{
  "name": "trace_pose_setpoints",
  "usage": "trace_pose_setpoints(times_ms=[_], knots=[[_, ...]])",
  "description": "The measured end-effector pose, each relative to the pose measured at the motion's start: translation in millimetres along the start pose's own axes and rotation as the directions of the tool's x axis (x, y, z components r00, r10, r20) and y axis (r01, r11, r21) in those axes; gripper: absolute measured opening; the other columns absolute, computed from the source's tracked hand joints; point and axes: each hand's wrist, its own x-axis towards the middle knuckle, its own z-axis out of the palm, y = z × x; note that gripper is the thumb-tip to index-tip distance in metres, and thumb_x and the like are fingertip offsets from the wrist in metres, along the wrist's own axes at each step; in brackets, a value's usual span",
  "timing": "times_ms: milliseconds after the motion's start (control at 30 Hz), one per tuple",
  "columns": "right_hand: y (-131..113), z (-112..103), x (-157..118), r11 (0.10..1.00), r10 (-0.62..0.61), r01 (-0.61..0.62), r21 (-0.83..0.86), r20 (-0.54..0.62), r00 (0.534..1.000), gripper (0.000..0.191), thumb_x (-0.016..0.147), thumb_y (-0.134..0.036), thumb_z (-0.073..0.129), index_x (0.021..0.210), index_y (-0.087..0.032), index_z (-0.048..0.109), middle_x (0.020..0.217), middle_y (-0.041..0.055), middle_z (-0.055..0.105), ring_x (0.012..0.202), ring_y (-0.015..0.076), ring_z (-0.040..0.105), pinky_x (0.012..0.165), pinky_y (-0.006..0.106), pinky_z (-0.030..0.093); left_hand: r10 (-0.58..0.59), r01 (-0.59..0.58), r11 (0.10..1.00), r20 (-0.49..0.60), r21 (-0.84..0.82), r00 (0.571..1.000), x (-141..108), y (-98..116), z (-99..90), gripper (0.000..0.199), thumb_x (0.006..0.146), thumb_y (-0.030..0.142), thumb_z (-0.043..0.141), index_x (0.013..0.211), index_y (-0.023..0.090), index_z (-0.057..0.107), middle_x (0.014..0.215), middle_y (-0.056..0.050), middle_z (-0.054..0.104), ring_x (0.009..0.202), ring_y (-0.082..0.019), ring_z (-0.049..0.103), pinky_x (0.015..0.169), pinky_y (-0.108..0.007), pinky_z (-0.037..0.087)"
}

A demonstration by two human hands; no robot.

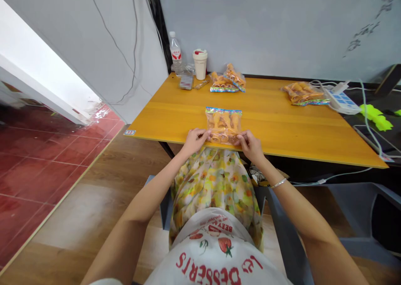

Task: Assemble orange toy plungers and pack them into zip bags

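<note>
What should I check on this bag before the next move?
Left hand at the bag's lower left corner: ok.
Right hand at its lower right corner: ok.
Clear plastic bag of orange pieces lying at the front edge of the yellow tabletop: ok.
Bag's seal: cannot tell.
Far-right bag apart from the power strip: cannot tell.
</note>
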Motion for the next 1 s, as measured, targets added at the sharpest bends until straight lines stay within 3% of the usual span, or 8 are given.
trace_pose_setpoints(times_ms=[167, 333, 600, 767, 900, 933, 1000], knots=[[-3, 2, 6, 0.987, 0.08, -0.075, 0.144, -0.031, 0.996, 0.045, 0.094, -0.072, 0.041, 0.088, -0.028, 0.044, 0.067, 0.0038, 0.075, 0.067, 0.0253, 0.073, 0.07, 0.037, 0.053, -0.188, 0.186, 0.981, -0.058, -0.048, 0.98, 7, 4, 11.5, 0.05, 0.093, 0.05, 0.045, 0.057, 0.019, 0.058, 0.062, -0.001, 0.068, 0.067, -0.016, 0.063, 0.073, -0.026, 0.046], [-10, 1, 15, 0.982, 0.142, -0.133, 0.135, -0.059, 0.988, 0.041, 0.092, -0.068, 0.048, 0.083, -0.028, 0.041, 0.058, 0.0008, 0.07, 0.06, 0.0238, 0.071, 0.072, 0.037, 0.054, -0.224, 0.228, 0.971, -0.061, 0.071, 0.973, 11, 9, 14.0, 0.047, 0.091, 0.047, 0.043, 0.054, 0.019, 0.053, 0.053, 0.001, 0.058, 0.059, -0.014, 0.056, 0.066, -0.026, 0.039], [-3, -5, 37, 0.939, 0.271, -0.295, 0.179, 0.148, 0.951, 0.021, 0.093, -0.036, 0.055, 0.079, -0.026, 0.044, 0.05, -0.003, 0.066, 0.054, 0.0188, 0.068, 0.067, 0.03, 0.054, -0.31, 0.302, 0.888, -0.033, 0.347, 0.95, 18, 15, 4.3, 0.045, 0.093, 0.039, 0.042, 0.055, 0.02, 0.06, 0.064, -0.005, 0.068, 0.077, -0.022, 0.061, 0.087, -0.037, 0.038], [1, -15, 43, 0.941, 0.311, -0.325, 0.098, 0.134, 0.941, 0.019, 0.09, -0.029, 0.059, 0.077, -0.025, 0.047, 0.047, -0.0042, 0.063, 0.052, 0.0189, 0.065, 0.061, 0.028, 0.05, -0.136, 0.183, 0.828, -0.126, 0.531, 0.983, 15, -1, -2.1, 0.031, 0.09, 0.032, 0.052, 0.063, 0.02, 0.058, 0.078, -0.01, 0.071, 0.094, -0.03, 0.061, 0.089, -0.046, 0.039], [1, -18, 44, 0.939, 0.324, -0.336, 0.074, 0.139, 0.936, 0.017, 0.088, -0.029, 0.06, 0.077, -0.025, 0.048, 0.048, -0.004, 0.063, 0.052, 0.0187, 0.064, 0.061, 0.029, 0.05, 0.011, 0.104, 0.921, -0.292, 0.376, 0.956, 7, 8, 1.7, 0.023, 0.098, 0.034, 0.045, 0.099, 0.02, 0.063, 0.107, -0.012, 0.071, 0.104, -0.026, 0.063, 0.094, -0.044, 0.044], [2, -18, 45, 0.94, 0.322, -0.334, 0.075, 0.139, 0.936, 0.017, 0.088, -0.029, 0.06, 0.077, -0.025, 0.048, 0.049, -0.0037, 0.063, 0.052, 0.0186, 0.063, 0.061, 0.029, 0.049, 0.083, 0.028, 0.933, -0.29, 0.359, 0.954, 5, 14, 5.0, 0.027, 0.1, 0.034, 0.042, 0.11, 0.019, 0.062, 0.118, -0.013, 0.069, 0.113, -0.025, 0.062, 0.098, -0.044, 0.044], [3, -17, 46, 0.936, 0.323, -0.338, 0.099, 0.14, 0.936, 0.017, 0.087, -0.031, 0.061, 0.077, -0.025, 0.048, 0.048, -0.0035, 0.062, 0.05, 0.0184, 0.062, 0.058, 0.029, 0.049, 0.265, -0.204, 0.905, -0.118, 0.374, 0.957, 2, 25, 13.9, 0.035, 0.103, 0.035, 0.038, 0.126, 0.02, 0.059, 0.138, -0.014, 0.061, 0.134, -0.025, 0.053, 0.11, -0.044, 0.04]])
